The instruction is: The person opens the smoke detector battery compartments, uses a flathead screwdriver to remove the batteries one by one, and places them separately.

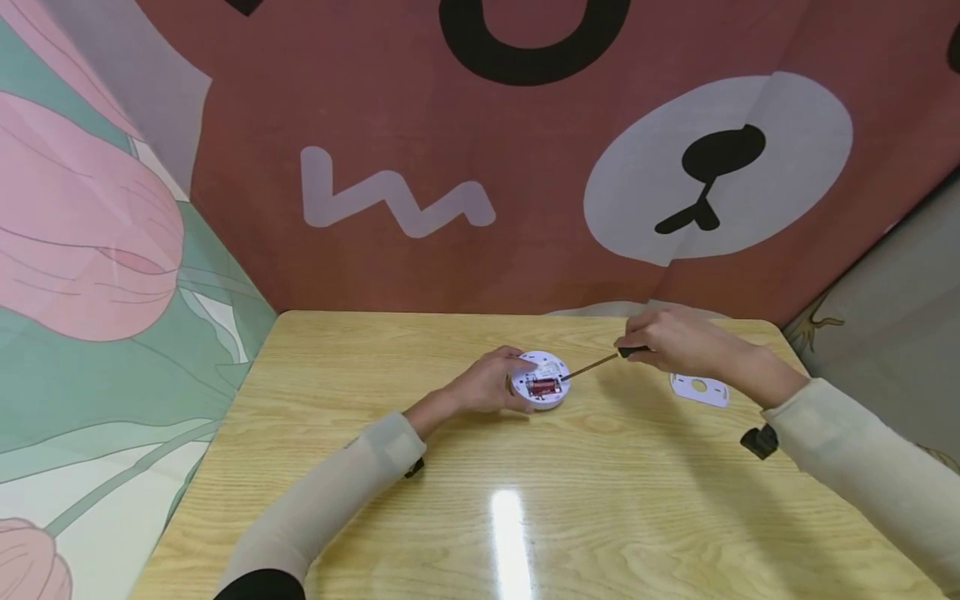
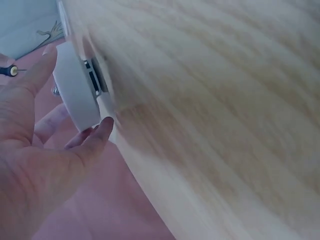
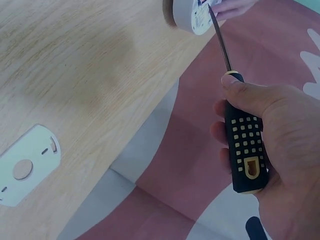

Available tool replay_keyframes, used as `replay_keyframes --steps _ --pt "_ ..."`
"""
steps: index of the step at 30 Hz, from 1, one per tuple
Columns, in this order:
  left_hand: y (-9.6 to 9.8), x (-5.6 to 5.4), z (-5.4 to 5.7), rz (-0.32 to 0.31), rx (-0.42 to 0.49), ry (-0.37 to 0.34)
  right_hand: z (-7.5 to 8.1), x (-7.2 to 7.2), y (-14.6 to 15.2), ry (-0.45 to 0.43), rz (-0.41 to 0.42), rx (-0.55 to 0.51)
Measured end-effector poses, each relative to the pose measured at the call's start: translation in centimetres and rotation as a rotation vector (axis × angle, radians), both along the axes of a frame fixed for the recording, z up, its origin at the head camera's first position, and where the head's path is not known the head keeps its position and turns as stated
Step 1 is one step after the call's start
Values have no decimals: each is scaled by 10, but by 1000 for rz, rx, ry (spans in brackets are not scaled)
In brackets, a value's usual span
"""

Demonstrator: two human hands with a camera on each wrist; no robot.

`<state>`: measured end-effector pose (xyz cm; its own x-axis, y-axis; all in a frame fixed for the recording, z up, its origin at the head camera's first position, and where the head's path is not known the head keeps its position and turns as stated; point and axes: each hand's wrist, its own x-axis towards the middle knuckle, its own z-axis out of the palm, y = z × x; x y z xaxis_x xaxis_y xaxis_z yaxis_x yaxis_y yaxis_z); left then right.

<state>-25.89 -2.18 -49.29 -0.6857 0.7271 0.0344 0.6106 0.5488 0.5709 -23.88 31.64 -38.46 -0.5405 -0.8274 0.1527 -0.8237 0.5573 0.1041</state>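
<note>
My left hand point(image 1: 491, 382) holds a round white smoke detector point(image 1: 551, 367) by its side, the thumb over its face. A red battery point(image 1: 543, 387) shows in the slot on that face, which looks up at the head camera. In the left wrist view, fingers curve around the white casing point(image 2: 75, 85) close over the table. A black and yellow screwdriver point(image 3: 244, 135) is gripped by my right hand point(image 1: 678, 337), thumb along the handle's front end. Its thin metal shaft point(image 1: 592, 366) slants down to the left, and the tip meets the detector's face beside the battery.
A white mounting plate point(image 3: 42, 152) with a round hole and slots lies on the wooden table point(image 1: 465, 475), beneath my right forearm in the head view. A brown and pink printed cloth point(image 1: 420, 275) stands behind the table's far edge.
</note>
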Motion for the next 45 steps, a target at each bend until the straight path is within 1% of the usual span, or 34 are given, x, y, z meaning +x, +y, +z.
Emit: replay_keyframes --steps 5,8,13,16,21,26,30,36,41,45 --pt "6 0 -3 19 10 56 2 3 -4 26 22 41" --pt "9 0 -4 32 7 78 3 5 -8 14 18 70" --pt "12 -1 -5 49 4 92 8 8 -15 8 20 124" --pt "13 -2 -6 50 14 91 11 9 -19 30 20 154" --pt "14 -3 -7 50 12 90 13 9 -25 41 16 183" --pt "15 -3 -6 48 4 98 16 7 -32 23 5 215" --pt "16 -3 -5 46 0 94 24 7 -44 31 -9 276" --pt "17 -3 -4 51 -12 97 35 10 -68 87 -5 342" --pt "18 -3 -4 46 -11 114 38 11 -86 132 -20 428" --pt "18 -2 -3 40 -11 138 39 11 -95 137 -38 456"
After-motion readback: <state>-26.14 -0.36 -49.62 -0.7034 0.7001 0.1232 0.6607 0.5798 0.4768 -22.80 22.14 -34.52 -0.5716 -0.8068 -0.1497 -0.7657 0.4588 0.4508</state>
